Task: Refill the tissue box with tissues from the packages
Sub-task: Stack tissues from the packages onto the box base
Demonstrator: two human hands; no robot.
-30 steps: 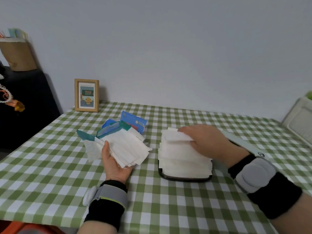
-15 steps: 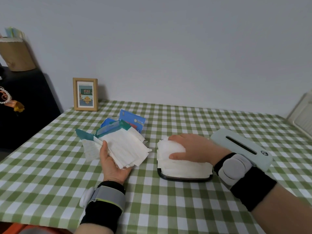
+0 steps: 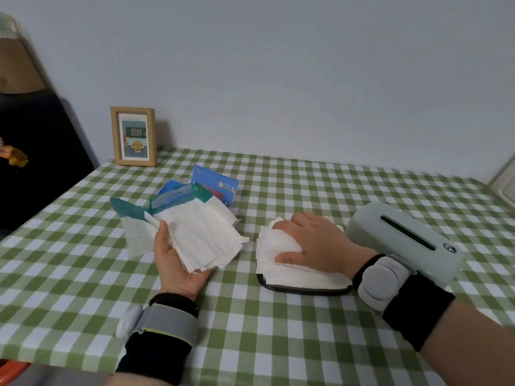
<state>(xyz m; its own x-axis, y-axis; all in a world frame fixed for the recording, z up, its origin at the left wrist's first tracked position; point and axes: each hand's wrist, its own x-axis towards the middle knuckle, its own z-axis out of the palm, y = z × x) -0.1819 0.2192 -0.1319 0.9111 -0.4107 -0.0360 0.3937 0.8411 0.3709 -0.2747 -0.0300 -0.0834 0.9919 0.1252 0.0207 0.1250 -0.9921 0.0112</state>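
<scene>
White tissues [image 3: 281, 246] heap on the black box base [image 3: 303, 289], centre-right, pressed flat under the open right hand [image 3: 312, 240]. Centre-left, the left hand [image 3: 178, 263] grasps a further tissue stack [image 3: 203, 235]. Loading step; next, likely add that stack squarely, then fit the green cover [image 3: 404, 240].

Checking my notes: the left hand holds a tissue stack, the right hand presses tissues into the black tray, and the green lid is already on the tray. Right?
Not quite. The head view shows the green lid lying on the table beside the black tray, not on it. The left hand does hold a tissue stack, and the right hand presses the tissues in the tray.
</scene>
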